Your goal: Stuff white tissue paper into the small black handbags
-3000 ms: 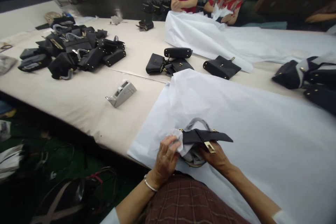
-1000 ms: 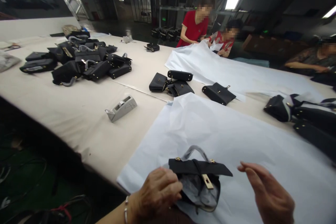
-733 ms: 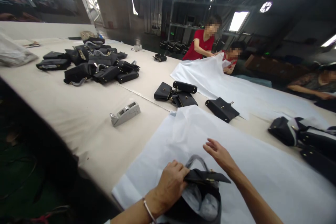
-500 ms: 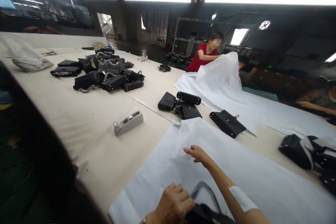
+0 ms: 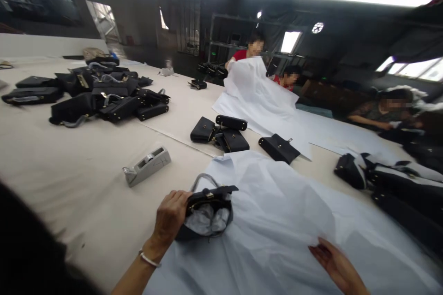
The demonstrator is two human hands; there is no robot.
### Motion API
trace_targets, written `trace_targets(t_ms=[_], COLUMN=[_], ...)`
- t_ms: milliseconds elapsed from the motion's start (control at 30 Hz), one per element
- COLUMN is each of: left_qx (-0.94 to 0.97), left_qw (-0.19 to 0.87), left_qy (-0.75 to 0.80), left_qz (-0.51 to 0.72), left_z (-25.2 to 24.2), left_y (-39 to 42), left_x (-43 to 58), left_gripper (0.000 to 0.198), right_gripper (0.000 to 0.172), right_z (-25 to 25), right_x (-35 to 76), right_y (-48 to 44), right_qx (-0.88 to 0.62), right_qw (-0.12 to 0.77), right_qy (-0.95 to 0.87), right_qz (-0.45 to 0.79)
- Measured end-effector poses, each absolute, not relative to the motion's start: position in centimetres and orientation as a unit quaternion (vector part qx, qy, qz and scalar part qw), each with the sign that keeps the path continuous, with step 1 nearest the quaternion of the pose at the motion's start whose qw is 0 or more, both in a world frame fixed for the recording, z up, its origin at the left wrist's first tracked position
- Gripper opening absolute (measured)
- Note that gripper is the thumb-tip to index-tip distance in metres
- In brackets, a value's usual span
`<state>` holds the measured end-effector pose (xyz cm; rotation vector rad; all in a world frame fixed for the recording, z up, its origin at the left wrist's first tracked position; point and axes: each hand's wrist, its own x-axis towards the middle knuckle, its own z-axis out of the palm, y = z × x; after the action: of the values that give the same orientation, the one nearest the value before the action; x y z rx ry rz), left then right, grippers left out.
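Note:
My left hand [image 5: 172,214] grips the left edge of a black handbag [image 5: 211,235], which sits upright and open on the white sheets [image 5: 270,221]. Crumpled pale stuffing [image 5: 204,220] shows inside the bag, and its grey-wrapped handle stands up behind. To the right, my right hand [image 5: 327,258] is over the sheets with its fingers slightly bent and apart, holding nothing that I can make out.
A grey tape dispenser [image 5: 148,166] stands left of the sheets. Black bags lie in a large pile [image 5: 114,92], in a small group [image 5: 235,140] and at the right [image 5: 404,189]. Across the table, a person in red [image 5: 240,54] handles white sheeting [image 5: 249,78].
My left hand has moved left and up with the bag, whose open top now shows. My right hand has moved right and down. The view has turned right, and the far sheeting has sunk lower.

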<state>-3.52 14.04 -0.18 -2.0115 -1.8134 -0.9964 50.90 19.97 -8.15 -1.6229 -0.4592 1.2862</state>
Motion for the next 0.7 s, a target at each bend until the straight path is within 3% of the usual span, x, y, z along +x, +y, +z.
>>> trace_targets(t_ms=[133, 267, 400, 467, 600, 700], left_qx=[-0.675, -0.701, -0.725, -0.778, -0.800, -0.711], left_qw=[0.091, 0.059, 0.109, 0.031, -0.259, -0.444], left_qy=[-0.671, -0.671, -0.604, -0.517, -0.439, -0.469], left_qz=[-0.293, -0.235, -0.314, -0.355, -0.316, -0.279], left_z=[-0.6, 1.0, 3.0, 2.2, -2.8, -5.8], left_y=[15.8, 16.8, 16.5, 15.8, 14.9, 15.5], left_x=[-5.1, -5.6, -1.5, 2.7, 12.9, 17.7], left_gripper=[0.027, 0.032, 0.048, 0.054, 0.086, 0.080], right_gripper=[0.024, 0.014, 0.023, 0.025, 0.023, 0.022], right_z=[-10.1, -7.5, -3.0, -1.8, -2.1, -2.2], right_x=[56.4, 57.1, 52.0, 47.5, 37.5, 33.3], right_y=[13.1, 9.0, 8.9, 9.8, 11.5, 11.5], right_qx=[-0.660, -0.641, -0.589, -0.559, -0.517, -0.488], right_qw=[0.584, 0.659, 0.650, 0.612, 0.549, 0.450], right_qy=[-0.128, -0.096, -0.160, -0.229, -0.292, -0.406], right_qz=[0.455, 0.382, 0.453, 0.510, 0.588, 0.628])
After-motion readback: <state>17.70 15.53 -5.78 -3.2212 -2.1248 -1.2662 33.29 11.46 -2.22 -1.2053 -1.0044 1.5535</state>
